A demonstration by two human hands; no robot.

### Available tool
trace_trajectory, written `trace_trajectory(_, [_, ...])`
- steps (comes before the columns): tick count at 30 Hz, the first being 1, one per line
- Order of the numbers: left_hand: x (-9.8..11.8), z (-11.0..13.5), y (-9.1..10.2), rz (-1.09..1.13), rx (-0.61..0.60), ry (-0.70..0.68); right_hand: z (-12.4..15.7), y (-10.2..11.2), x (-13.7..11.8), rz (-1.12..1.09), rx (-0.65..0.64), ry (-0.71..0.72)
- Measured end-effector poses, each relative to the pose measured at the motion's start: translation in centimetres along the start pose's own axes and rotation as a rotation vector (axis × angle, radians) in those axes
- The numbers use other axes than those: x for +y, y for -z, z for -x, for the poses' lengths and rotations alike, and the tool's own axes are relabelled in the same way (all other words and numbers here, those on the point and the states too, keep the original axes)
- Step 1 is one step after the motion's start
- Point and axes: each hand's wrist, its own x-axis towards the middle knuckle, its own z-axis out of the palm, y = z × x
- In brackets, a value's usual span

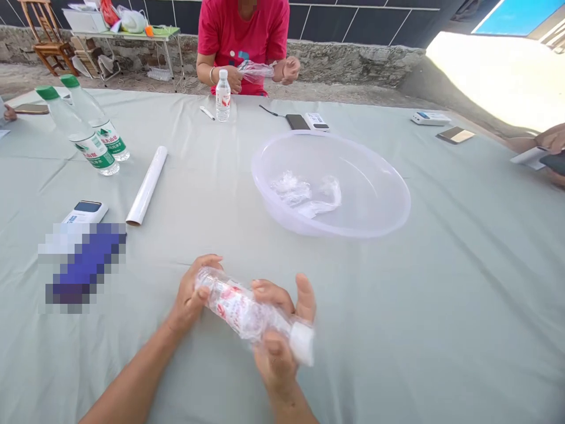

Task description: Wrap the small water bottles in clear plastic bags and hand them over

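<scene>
Head view: the clear bottle (236, 306) is held over the near part of the tablecloth (441, 282), lying tilted, with its base toward 10 o'clock and its white cap (302, 343) toward 4 o'clock. Thin clear film (260, 321) appears to lie around it, wrinkled, but because of blur I cannot tell how far it reaches.

The left hand (192, 294) is closed lightly about the base end. The right hand (280, 356) grips the bottle near its neck, while one of its fingers stands up, away from the plastic.

From the bottle, a film roll (148, 185) lies between 10 and 11 o'clock. At 1 o'clock is the basin (371, 212), in which some crumpled film (326, 197) rests. At 12 o'clock, across the table, a co-worker (245, 35) also handles film (256, 70), just behind another bottle (223, 100), which stands upright.

In my judgement, the step in hand is working the film about the bottle; whether it is being put on or taken off, I cannot tell. The next move calls for one hand holding the base steady, and for careful fingertips of the other at the neck, so that the thin film does not tear.
</scene>
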Motion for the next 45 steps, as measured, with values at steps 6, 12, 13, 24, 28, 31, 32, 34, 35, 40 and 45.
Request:
trace_trajectory(6, [-1.1,0.2,-2.3,-0.495,-0.186,-0.400,-3.4,2.6,1.0,-0.120,0.546,-0.369])
trace_trajectory(12, [-1.3,0.1,-2.6,-0.702,-0.021,-0.564,-4.0,3.1,2.4,-0.235,0.674,-0.655])
trace_trajectory(13, [-1.3,0.1,-2.6,-0.689,-0.011,-0.545,-3.9,3.0,2.5,-0.238,0.688,-0.677])
trace_trajectory(24, [0.0,-0.7,-2.6,-0.373,-0.027,-0.152,-3.5,2.2,1.7,-0.203,0.559,-0.583])
trace_trajectory(28, [0.2,-0.6,-2.1,-0.141,-0.066,0.070,-2.9,1.6,1.7,-0.193,0.454,-0.484])
trace_trajectory(31, [0.0,-0.7,-1.9,0.016,-0.078,0.195,-2.2,1.4,1.7,-0.178,0.319,-0.430])
trace_trajectory(32, [0.0,-0.8,-1.9,0.047,-0.074,0.216,-2.0,1.4,1.6,-0.177,0.272,-0.418])
trace_trajectory(34, [0.0,-0.9,-1.8,0.076,-0.066,0.228,-1.8,1.4,1.6,-0.173,0.203,-0.398])
trace_trajectory(35, [0.0,-1.0,-1.7,0.080,-0.062,0.226,-1.8,1.4,1.6,-0.172,0.182,-0.390])
trace_trajectory(40, [-0.1,-1.2,-1.6,0.077,-0.068,0.210,-2.0,1.5,1.7,-0.207,0.150,-0.402])
trace_trajectory(45, [-0.1,-1.3,-1.5,0.069,-0.075,0.202,-2.2,1.5,2.0,-0.228,0.149,-0.390])
